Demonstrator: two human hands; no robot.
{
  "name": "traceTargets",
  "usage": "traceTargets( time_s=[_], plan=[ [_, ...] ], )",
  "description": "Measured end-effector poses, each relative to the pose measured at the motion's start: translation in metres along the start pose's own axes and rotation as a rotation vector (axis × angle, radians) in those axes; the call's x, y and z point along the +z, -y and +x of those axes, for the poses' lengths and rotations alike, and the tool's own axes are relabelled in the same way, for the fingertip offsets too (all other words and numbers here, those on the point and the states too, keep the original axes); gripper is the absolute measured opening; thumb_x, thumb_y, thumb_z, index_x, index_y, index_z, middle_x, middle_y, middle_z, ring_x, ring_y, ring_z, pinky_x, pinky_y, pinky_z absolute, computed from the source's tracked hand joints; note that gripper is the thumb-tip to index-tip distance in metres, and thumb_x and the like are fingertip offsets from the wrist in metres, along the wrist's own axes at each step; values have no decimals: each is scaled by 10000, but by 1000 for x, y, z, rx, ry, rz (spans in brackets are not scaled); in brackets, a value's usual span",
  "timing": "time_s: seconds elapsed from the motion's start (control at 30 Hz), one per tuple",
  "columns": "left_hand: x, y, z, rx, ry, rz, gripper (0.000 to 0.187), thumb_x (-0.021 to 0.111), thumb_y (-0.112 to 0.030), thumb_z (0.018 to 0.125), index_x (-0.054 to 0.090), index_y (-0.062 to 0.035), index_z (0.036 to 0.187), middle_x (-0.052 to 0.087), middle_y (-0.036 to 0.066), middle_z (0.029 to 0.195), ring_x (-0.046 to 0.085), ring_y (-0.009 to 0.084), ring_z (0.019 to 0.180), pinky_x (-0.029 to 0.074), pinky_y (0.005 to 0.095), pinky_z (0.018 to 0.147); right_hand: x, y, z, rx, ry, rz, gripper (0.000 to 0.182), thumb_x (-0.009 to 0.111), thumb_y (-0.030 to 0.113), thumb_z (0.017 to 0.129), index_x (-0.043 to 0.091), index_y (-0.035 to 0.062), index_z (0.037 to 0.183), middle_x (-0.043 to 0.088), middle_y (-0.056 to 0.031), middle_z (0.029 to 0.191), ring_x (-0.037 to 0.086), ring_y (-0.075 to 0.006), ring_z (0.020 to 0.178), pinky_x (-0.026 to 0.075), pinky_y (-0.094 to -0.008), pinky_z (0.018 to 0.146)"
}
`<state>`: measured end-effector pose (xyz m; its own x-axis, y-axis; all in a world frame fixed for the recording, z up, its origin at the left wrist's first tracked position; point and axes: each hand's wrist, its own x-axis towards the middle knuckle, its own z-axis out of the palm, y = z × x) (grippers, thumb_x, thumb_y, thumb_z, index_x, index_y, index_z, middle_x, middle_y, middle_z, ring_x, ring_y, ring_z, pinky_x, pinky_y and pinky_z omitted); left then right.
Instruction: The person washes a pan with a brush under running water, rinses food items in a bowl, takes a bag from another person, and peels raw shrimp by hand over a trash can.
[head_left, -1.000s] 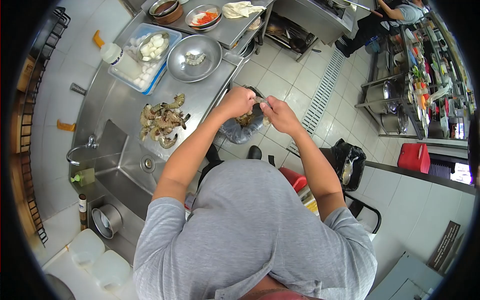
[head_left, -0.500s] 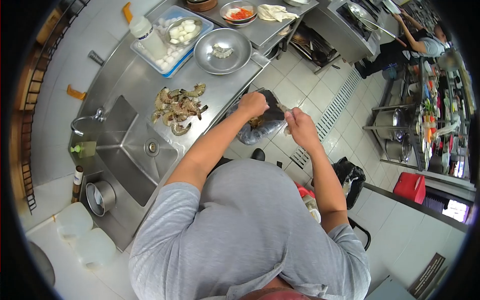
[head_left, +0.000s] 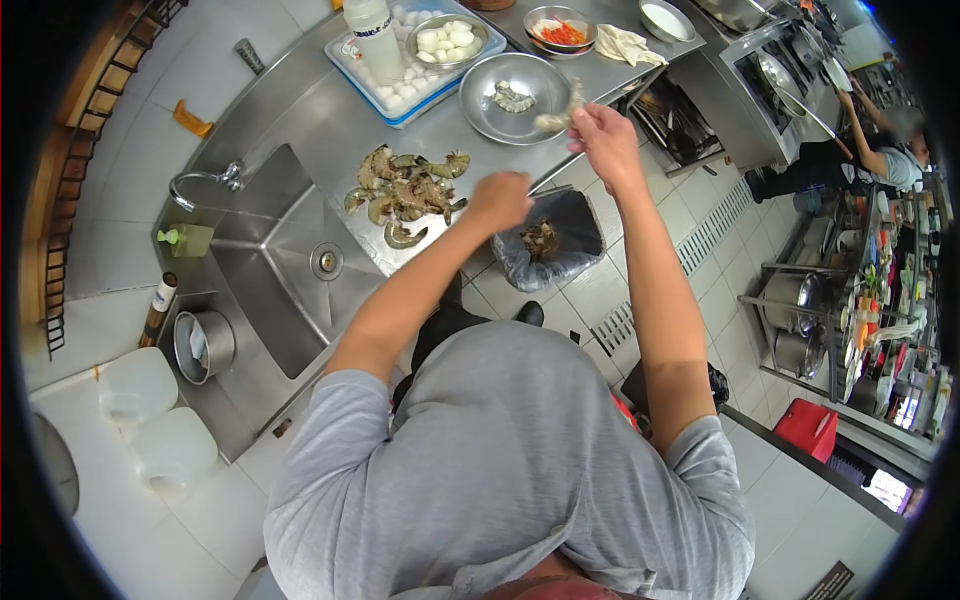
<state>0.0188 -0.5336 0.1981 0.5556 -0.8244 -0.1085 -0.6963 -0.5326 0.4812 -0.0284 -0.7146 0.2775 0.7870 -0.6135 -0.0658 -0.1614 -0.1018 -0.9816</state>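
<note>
My right hand (head_left: 608, 148) pinches a peeled shrimp (head_left: 560, 115) at the near right rim of a metal bowl (head_left: 500, 128). Inside that bowl lies a peeled, greyish shrimp (head_left: 513, 97). My left hand (head_left: 498, 206), smeared by motion, is above the counter edge, between a pile of unpeeled shrimp (head_left: 405, 188) and the bin. Its fingers look curled, but I cannot make out whether anything is in them. Below, a lined bin (head_left: 598, 222) on the floor holds brownish shrimp shells (head_left: 540, 240).
A sink (head_left: 270, 300) with a tap (head_left: 205, 180) lies left. Behind the pile stand a tray of eggs (head_left: 400, 118), a bottle (head_left: 372, 45), and a bowl of peeled eggs (head_left: 447, 42). Sliced vegetables (head_left: 562, 34) fill another bowl. A co-worker (head_left: 890, 155) is at the stove.
My right hand has moved up from the bin to the metal bowl with the shrimp. My left hand has come away from above the bin toward the pile. The view has shifted.
</note>
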Motion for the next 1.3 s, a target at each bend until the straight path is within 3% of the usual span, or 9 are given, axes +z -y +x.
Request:
traceTargets(
  time_s=[0.27, 0.37, 0.57, 0.67, 0.83, 0.87, 1.07, 1.17, 1.3],
  plan=[
    [3, 123, 9, -76, -274, 315, 344, 613, -74, 804, 599, -24, 1144, 676, 175, 1045, 631, 358, 986, 446, 463, 940, 16, -57, -42, 55, 157, -315, 332, 731, 227, 867, 683, -26, 1078, 725, -113, 862, 667, -166, 745, 532, -319, 699],
    [10, 132, 27, -36, -141, 359, 330, 571, -78, 819, 602, -18, 1142, 684, 168, 1038, 639, 372, 981, 451, 464, 924, 19, -86, -70, 103, 222, -353, 330, 743, 222, 855, 686, -26, 1065, 728, -137, 892, 692, -196, 800, 539, -333, 744],
    [-8, 114, 34, -89, -26, 231, 308, 534, -100, 832, 627, 6, 1105, 687, 217, 1029, 664, 394, 945, 484, 491, 869, 19, -74, -98, 67, 243, -431, 345, 744, 186, 846, 668, -39, 1097, 722, -173, 924, 714, -233, 827, 556, -340, 790],
    [-23, 106, 29, -65, -78, 17, 311, 554, -94, 862, 628, 35, 1135, 708, 182, 1027, 693, 297, 894, 532, 431, 802, 19, -66, -98, -65, 209, -446, 352, 753, 170, 834, 665, -26, 1112, 717, -156, 946, 704, -224, 807, 553, -332, 755],
    [-63, 55, 15, -25, 350, -960, 297, 623, -122, 929, 629, 32, 1183, 702, 61, 955, 639, 105, 799, 532, 270, 701, 29, -31, -91, -418, 93, -451, 423, 779, 150, 809, 651, 16, 1190, 704, -118, 983, 682, -178, 766, 546, -312, 697],
    [-67, 44, 12, 21, 369, -1072, 292, 634, -130, 940, 630, 29, 1185, 695, 40, 932, 620, 78, 771, 524, 241, 683, 29, -19, -93, -371, 140, -352, 404, 765, 156, 801, 659, 16, 1165, 705, -163, 957, 684, -307, 840, 538, -390, 775],
    [-91, 10, 4, 44, 434, -840, 221, 652, -155, 946, 668, -12, 1114, 663, -11, 827, 554, 49, 636, 451, 214, 565, 1, -18, -105, -317, 8, -271, 344, 769, 142, 801, 681, 20, 1110, 701, -164, 935, 669, -289, 746, 539, -367, 701],
    [-82, 2, 4, 70, 427, -784, 158, 662, -153, 934, 690, -29, 1029, 623, -36, 748, 521, 36, 593, 409, 208, 522, -13, -25, -115, -299, 10, -301, 329, 786, 113, 809, 686, 13, 1106, 683, -89, 855, 567, -135, 607, 486, -255, 582],
    [-91, -17, 12, 95, 531, -668, 158, 676, -190, 920, 698, -34, 909, 589, -32, 670, 499, 45, 539, 395, 210, 488, -30, -16, -122, -589, 74, -508, 275, 741, 134, 836, 675, 21, 1078, 672, -105, 800, 622, -206, 622, 516, -306, 583]
  ],
)
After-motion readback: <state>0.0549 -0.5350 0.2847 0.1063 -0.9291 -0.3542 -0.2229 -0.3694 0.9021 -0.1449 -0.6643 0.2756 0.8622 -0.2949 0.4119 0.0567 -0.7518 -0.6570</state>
